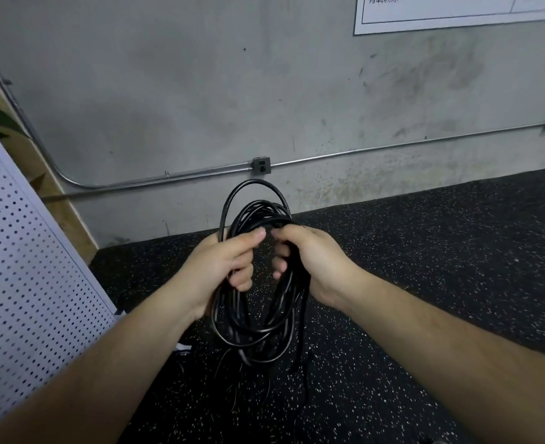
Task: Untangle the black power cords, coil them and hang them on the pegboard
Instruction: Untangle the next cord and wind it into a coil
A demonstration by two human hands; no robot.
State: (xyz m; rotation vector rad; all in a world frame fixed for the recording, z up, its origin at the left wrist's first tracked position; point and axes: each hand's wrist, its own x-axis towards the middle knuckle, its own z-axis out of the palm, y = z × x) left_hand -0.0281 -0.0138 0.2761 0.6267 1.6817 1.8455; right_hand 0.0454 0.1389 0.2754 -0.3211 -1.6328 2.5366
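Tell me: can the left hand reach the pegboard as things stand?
Probably yes: the pegboard stands close on the left with nothing between, but the left hand grips the cord coil and would carry it along.

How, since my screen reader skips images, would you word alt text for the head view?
Two bare hands hold a coil of black power cord over a speckled black floor, the left hand gripping its left side, the right hand its right. A white pegboard stands at left, a grey wall behind.
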